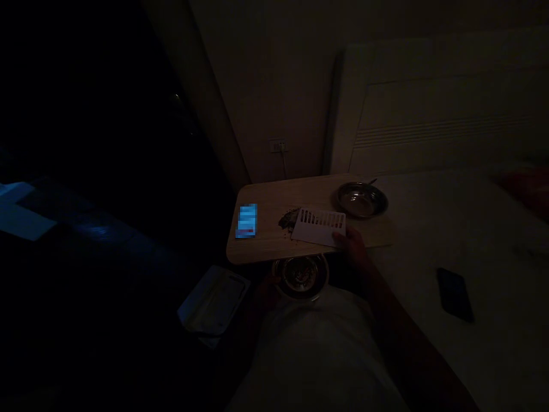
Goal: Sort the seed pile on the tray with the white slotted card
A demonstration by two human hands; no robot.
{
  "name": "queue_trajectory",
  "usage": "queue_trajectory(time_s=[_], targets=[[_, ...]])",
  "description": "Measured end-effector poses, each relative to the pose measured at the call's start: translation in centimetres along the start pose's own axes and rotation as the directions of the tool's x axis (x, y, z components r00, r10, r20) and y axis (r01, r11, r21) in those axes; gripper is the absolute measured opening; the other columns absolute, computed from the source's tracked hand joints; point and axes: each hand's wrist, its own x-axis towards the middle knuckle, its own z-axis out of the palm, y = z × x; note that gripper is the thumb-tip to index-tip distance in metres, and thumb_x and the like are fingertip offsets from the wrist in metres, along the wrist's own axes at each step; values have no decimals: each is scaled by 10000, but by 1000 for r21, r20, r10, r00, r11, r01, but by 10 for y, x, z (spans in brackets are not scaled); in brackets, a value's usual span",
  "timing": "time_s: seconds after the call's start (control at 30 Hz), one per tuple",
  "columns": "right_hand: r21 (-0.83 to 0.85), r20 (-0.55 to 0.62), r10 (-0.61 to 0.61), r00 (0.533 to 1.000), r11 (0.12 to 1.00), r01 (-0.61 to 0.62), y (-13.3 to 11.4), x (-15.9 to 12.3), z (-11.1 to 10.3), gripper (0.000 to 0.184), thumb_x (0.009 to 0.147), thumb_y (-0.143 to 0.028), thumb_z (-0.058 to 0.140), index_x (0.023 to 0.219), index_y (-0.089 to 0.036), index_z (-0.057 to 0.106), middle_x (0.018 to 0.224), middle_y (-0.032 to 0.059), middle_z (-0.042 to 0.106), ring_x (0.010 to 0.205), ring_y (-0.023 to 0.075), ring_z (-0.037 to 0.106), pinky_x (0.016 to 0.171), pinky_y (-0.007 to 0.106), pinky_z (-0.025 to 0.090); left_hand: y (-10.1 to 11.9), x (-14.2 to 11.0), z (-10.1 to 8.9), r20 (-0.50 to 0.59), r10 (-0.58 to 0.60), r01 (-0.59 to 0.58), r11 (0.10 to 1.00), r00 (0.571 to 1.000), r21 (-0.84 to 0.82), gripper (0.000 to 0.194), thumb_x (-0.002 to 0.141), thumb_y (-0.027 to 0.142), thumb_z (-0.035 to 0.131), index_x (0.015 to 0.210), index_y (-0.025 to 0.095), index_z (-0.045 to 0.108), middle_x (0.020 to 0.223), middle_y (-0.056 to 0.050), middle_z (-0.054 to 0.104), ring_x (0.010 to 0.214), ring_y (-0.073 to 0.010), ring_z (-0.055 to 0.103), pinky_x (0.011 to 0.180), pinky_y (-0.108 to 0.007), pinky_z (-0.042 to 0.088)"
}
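Note:
In the dim head view, my right hand [352, 243] grips the right edge of a flat white plate with a row of slots [319, 232], thumb on top. The plate is held over the small wooden table, its left edge at a dark heap of small loose bits [288, 221]. Below the table's front edge, my left hand [271, 286] holds the left rim of a round metal bowl [300, 293] close to my body. Some small bits lie inside that bowl. Most of my left hand is lost in shadow.
On the wooden table [266, 249] are a lit phone screen [246, 221] at left and a second metal bowl [362, 200] at right. A dark phone [455, 294] lies on the bed [420, 229]. A pale rectangular container [214, 303] stands low at left. A wall socket [277, 146] has a cord.

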Motion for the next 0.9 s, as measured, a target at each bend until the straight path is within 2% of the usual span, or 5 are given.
queue_trajectory(time_s=[0.2,0.57,0.77,0.9], targets=[[7,-9,16,1000,1000,-16,0,2,1,331,670,-367,776,959,-211,735,961,49,777,851,257,676,802,392,524,-1,0,-1,14,-13,13,1000,1000,-1,488,711,156,697,1199,174,696,1213,-77,740,1253,-329,594,1137,-491,361],[-23,-26,19,999,1000,-20,0,5,-1,345,656,-375,759,955,-204,732,951,55,778,861,273,678,795,402,520,0,1,0,-15,-39,39,999,999,-16,487,686,144,727,1171,181,699,1155,-70,763,1239,-331,609,1119,-485,385],[-22,-71,15,997,1000,-17,3,6,1,340,664,-366,743,964,-207,719,990,59,774,897,277,676,819,399,518,1,0,3,-23,-50,49,998,999,-32,526,677,120,717,1198,179,681,1184,-74,750,1287,-338,570,1146,-497,352],[-24,-123,-1,992,1000,-2,6,8,2,345,651,-378,741,948,-206,714,989,58,773,914,281,677,843,414,521,0,1,2,0,-11,11,999,1000,-38,519,690,114,706,1206,168,677,1225,-91,733,1283,-342,573,1147,-518,348]])
